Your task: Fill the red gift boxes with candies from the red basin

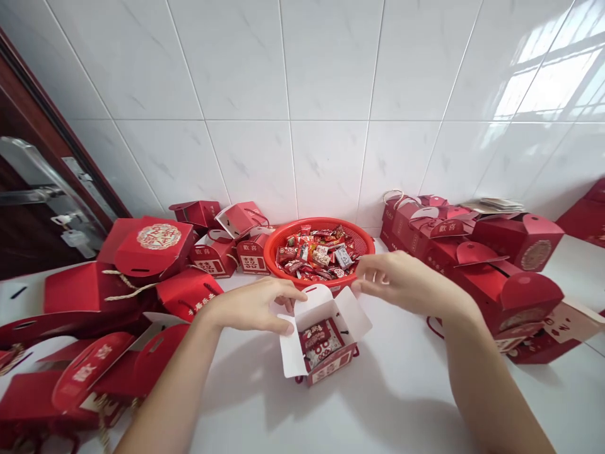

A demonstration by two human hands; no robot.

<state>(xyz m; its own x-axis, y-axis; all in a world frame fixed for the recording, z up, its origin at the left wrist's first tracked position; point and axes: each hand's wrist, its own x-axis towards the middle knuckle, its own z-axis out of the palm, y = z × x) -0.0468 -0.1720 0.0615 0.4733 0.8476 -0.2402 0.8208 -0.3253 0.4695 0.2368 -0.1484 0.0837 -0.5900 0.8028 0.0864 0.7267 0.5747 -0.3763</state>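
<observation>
In the middle of the white table stands a small red candy box (331, 366), its white inner flaps spread outward. Wrapped sweets (319, 337) in red and white packaging lie inside it. My left hand (258, 306) is at the box's left and back flaps, thumb on one side and fingers curled on the other, closed on the cardboard. Over the right rear flap is my right hand (401, 280), fingers bent and thumb slightly apart, with nothing visible between them. Just behind the box, a red plastic basket (271, 252) holds many wrapped candies (321, 255).
Red gift boxes (154, 243) with rope handles crowd the left side. More red boxes (510, 284) stand at the right, and a stack of flat cards (496, 205) lies behind them. A tiled wall (331, 157) closes the back; a door handle (35, 183) is at far left.
</observation>
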